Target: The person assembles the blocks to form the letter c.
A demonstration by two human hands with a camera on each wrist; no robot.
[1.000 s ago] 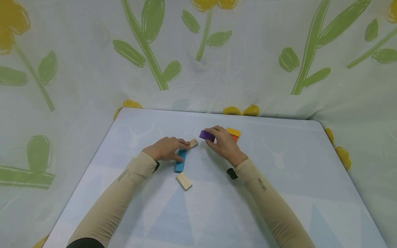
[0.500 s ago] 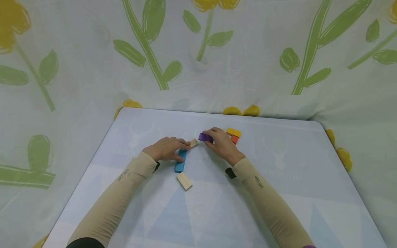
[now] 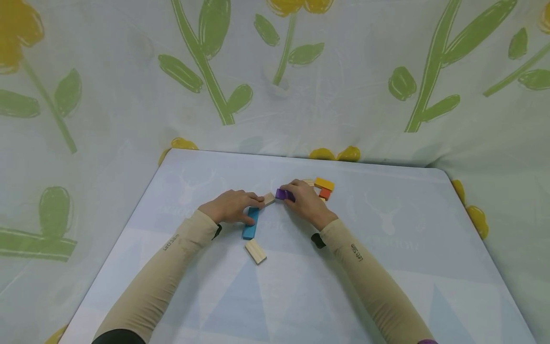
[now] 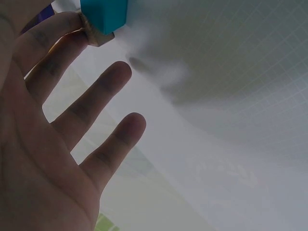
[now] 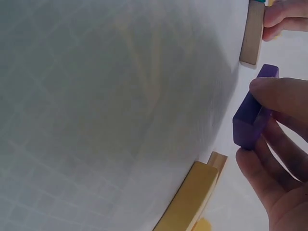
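Note:
My right hand [image 3: 307, 200] pinches a purple wooden block [image 3: 283, 194] between thumb and fingers. In the right wrist view the purple block [image 5: 245, 131] is close to the end of a plain wooden block [image 5: 252, 36]. My left hand [image 3: 229, 206] has its thumb at a blue block [image 3: 250, 229] and its foremost fingertips against the plain block [image 3: 269, 198]. In the left wrist view the other two fingers stretch out free, and the blue block [image 4: 106, 14] overlaps the plain one. Another plain block [image 3: 255, 251] lies at the near end of the blue one.
Right of my right hand lie a yellow block [image 3: 324, 184], an orange block [image 3: 325, 193] and a plain block [image 3: 308, 182], partly hidden by the hand. The white patterned table [image 3: 386, 286] ends at a flowered cloth [image 3: 335, 105] behind.
My right hand has moved slightly down and toward the near side with the purple block, which is now nearer the plain block's end. The left hand has stayed in place.

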